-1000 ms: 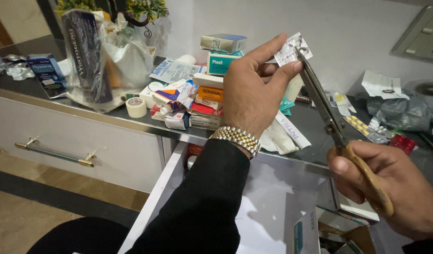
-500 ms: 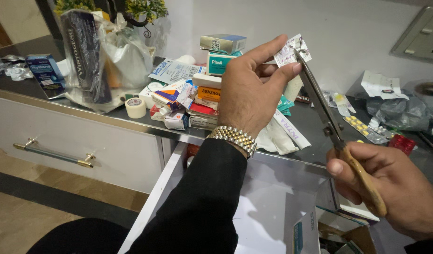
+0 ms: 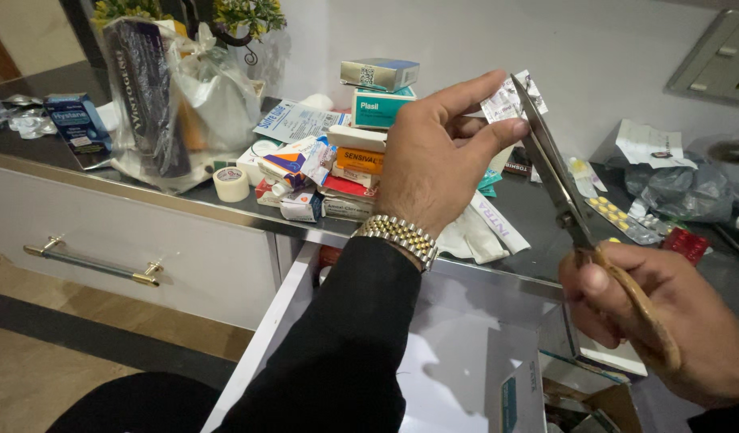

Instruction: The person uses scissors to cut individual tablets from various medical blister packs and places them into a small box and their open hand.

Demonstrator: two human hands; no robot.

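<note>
A small crinkled foil pill strip [image 3: 507, 99] is pinched between the thumb and forefinger of the left hand [image 3: 434, 160], held up above the worktop [image 3: 530, 216], while the right hand [image 3: 666, 321] is closed round the tan looped handles of long steel scissors [image 3: 558, 180], whose narrow blades meet the strip's edge. A ribbed metal watch [image 3: 399, 238] is worn at the black sleeve [image 3: 345, 337]. Behind, flat card boxes [image 3: 349, 164] are stacked on the dark glossy worktop beside a roll of tape [image 3: 231, 183], with an open white drawer [image 3: 466, 353] below.
</note>
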